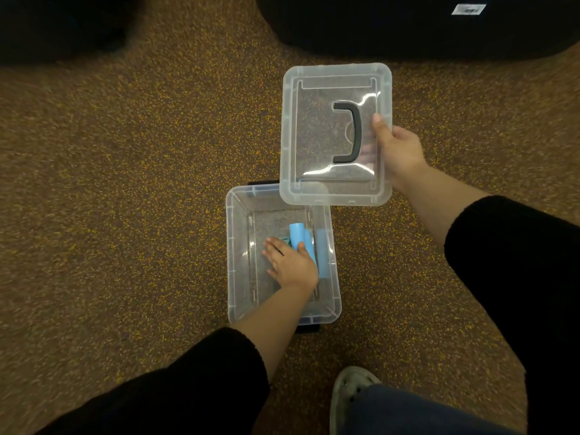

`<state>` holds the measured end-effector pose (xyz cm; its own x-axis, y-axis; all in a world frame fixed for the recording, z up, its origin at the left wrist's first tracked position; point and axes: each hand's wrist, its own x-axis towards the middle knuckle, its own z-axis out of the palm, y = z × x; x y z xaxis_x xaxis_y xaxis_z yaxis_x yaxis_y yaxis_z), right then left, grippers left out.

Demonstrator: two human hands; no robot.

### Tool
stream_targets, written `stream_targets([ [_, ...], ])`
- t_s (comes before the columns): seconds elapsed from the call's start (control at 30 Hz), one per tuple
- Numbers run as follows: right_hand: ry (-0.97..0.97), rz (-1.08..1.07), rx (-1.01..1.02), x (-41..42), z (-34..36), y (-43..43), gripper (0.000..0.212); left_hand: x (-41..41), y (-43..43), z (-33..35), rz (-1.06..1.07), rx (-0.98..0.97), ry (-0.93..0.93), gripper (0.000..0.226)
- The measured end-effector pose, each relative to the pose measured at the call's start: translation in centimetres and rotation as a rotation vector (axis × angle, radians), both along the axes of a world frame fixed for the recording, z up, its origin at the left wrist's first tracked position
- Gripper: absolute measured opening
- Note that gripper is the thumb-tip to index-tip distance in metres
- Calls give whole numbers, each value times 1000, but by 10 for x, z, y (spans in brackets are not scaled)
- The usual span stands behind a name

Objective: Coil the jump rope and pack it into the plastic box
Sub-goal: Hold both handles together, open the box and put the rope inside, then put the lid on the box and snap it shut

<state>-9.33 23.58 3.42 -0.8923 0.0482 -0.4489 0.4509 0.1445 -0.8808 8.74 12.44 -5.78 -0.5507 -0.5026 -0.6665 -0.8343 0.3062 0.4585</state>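
A clear plastic box stands open on the speckled brown carpet. Inside it lie the light blue handles of the jump rope, with a bit of teal cord showing beside them. My left hand reaches into the box and rests over the handles, fingers spread; most of the cord is hidden under it. My right hand holds the clear lid by its right edge, above and beyond the box. The lid has a black carry handle, and its near edge overlaps the box's far right corner.
Dark bulky objects lie along the far edge of the carpet, one with a white label. My shoe and trouser leg are at the bottom right, close to the box.
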Motion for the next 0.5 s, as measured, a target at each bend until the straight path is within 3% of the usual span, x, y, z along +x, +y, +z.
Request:
stream_targets([
  [0.17,2,16,3,4,10,-3,35,-4,-7,15,1,-21,30,68],
  [0.3,-1,8,-2,11,21,-4,33,-5,-23,45,102,-195,260,37],
  [0.37,5,-10,-27,15,27,-6,28,-4,-35,62,132,-317,375,32],
  [0.5,8,16,-35,28,40,-10,25,-7,-70,84,229,-310,560,29],
])
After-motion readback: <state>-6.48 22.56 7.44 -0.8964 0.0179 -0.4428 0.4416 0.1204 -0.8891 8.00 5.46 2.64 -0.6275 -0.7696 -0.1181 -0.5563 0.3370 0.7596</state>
